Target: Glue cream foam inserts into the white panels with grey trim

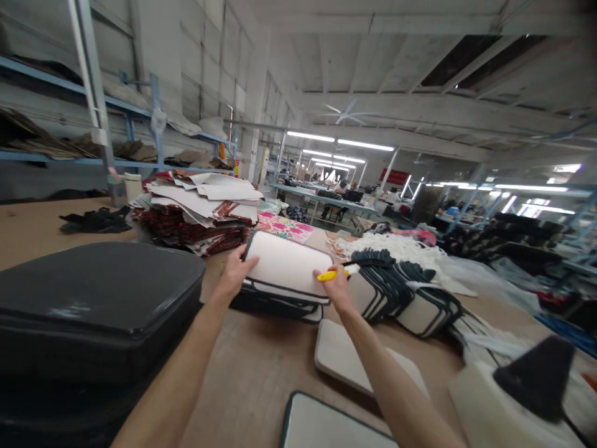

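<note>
A black case (93, 298) sits far left on the table (261, 367). The left hand (236, 270) grips the white panel (286, 264) atop a stack — fingers clamped on its edge. The right hand (336, 287) pinches a yellow marker (336, 272) at the panel's right side.

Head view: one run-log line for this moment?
left hand: grips white panel edge | right hand: holds yellow marker at panel | panel: atop stack
</note>
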Available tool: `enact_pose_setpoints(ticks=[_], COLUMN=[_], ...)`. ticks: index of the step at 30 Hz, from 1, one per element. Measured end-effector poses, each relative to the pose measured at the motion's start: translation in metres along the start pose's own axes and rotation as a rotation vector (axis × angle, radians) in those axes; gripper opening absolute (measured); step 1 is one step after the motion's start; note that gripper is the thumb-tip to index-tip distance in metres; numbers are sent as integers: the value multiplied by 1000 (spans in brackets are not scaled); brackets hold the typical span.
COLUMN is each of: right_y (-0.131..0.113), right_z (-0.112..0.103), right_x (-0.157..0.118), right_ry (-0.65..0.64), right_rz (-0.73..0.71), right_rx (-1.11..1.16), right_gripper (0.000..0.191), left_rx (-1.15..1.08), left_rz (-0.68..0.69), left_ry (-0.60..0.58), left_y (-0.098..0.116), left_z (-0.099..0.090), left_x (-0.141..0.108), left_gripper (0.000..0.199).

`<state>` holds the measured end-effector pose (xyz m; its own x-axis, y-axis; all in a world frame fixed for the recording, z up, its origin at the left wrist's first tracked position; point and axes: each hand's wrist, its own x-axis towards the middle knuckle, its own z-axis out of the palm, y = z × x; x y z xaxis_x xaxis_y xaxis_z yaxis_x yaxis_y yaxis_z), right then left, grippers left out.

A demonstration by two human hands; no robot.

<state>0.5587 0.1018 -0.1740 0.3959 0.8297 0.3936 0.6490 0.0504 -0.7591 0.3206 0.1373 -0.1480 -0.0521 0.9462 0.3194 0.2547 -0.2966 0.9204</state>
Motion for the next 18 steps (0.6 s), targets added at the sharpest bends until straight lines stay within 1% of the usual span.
enact_pose_setpoints(ticks=[2,3,5,6,7,8,9,10,12,13,14,15,16,18], right_y=[-9,-14,-25,-28,-29,-26,-20,-10,18,34,50,65,78,98], right_z=[-38,-59,-103,-123,-142,-158,-171,-180,-190,-190,-189,-186,-181,-172], right_x=[-12,-23,-54,-74,-96,-119,-143,-165,-208,-226,-243,-257,-270,-289], right_ry=[58,89,179,235,322,370,397,401,394,388,352,316,291,271], right_rz=[-19,-29,-54,-75,-114,-129,-106,-51,124,219,313,383,430,442], right_rx=[61,83,104,102,83,57,25,-9,-75,-117,-154,-192,-237,-293], right_gripper=[32,33,33,32,30,28,28,29,33,36,38,38,38,35], left_rx=[-110,-187,-448,-521,-553,-532,-477,-406,-284,-261,-239,-188,-126,16], left_rz=[45,66,84,77,61,35,2,-34,-138,-195,-238,-251,-225,-154], left_ry=[-50,-77,-143,-159,-175,-197,-231,-282,-432,-509,-558,-577,-579,-574], left_y=[30,45,68,74,77,76,70,60,32,16,1,-12,-23,-35], left_z=[-7,-10,-12,-12,-10,-7,-2,3,14,19,23,26,28,30], left_x=[-21,-33,-62,-79,-97,-115,-133,-151,-183,-197,-209,-220,-229,-243], left_gripper=[49,51,57,59,61,63,64,66,69,69,69,66,61,52])
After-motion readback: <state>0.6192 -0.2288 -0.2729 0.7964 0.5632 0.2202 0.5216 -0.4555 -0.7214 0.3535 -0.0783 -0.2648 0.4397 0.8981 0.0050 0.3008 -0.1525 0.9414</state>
